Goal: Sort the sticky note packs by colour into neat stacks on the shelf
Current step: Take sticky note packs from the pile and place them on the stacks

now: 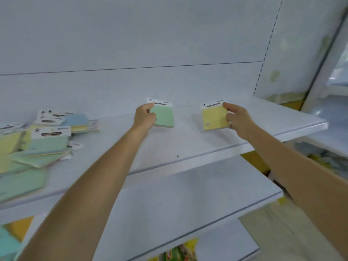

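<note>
**Two sticky note packs held at a white shelf**

A green pack is pinched at its left edge by the left hand, so the pack lies to the right of that grip. A yellow pack is gripped at its right edge by the right hand and lies to that grip's left. The packs are kept apart near the back of the white shelf; whether they rest on it cannot be told. A mixed pile of packs is seen at the shelf's left end.
</note>
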The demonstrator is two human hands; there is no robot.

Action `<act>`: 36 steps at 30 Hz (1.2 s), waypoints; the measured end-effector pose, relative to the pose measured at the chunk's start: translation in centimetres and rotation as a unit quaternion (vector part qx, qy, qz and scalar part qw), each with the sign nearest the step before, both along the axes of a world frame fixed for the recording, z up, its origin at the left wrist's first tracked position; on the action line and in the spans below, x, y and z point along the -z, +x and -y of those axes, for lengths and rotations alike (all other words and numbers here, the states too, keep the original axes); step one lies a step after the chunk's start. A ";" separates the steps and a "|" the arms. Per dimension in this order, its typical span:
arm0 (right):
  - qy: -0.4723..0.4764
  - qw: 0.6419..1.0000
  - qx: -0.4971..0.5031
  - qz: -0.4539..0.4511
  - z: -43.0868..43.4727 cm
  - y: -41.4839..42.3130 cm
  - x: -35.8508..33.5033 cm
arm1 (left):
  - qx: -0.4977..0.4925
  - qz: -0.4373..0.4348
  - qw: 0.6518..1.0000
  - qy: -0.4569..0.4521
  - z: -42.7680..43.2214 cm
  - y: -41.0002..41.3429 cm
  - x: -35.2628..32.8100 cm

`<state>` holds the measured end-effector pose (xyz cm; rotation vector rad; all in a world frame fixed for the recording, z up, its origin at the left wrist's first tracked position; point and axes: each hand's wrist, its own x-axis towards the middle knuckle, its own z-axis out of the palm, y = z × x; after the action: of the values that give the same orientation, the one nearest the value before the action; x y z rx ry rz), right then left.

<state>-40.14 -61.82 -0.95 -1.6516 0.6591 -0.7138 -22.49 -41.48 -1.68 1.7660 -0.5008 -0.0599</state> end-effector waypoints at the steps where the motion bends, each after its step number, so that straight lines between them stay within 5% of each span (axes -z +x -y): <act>1: -0.002 1.000 0.010 -0.004 1.6 -0.9 0.1 | 0.011 -0.006 1.000 0.001 1.9 -0.8 0.2; 16: 0.012 0.992 0.126 -0.007 25.6 -5.0 -0.2 | 0.083 -0.033 0.996 -0.016 28.1 -2.6 -1.0; 32: -0.068 0.994 0.002 -0.090 42.1 5.0 1.4 | -0.108 -0.078 0.991 -0.001 38.8 -3.1 1.1; 36: -0.189 0.970 -0.020 -0.151 42.8 5.3 3.3 | -0.141 -0.070 0.987 0.016 40.1 -4.1 1.0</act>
<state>-34.84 -104.61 -4.25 -2.1476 0.7317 -0.5872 -26.56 -81.56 -2.73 1.8336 -0.1473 0.0075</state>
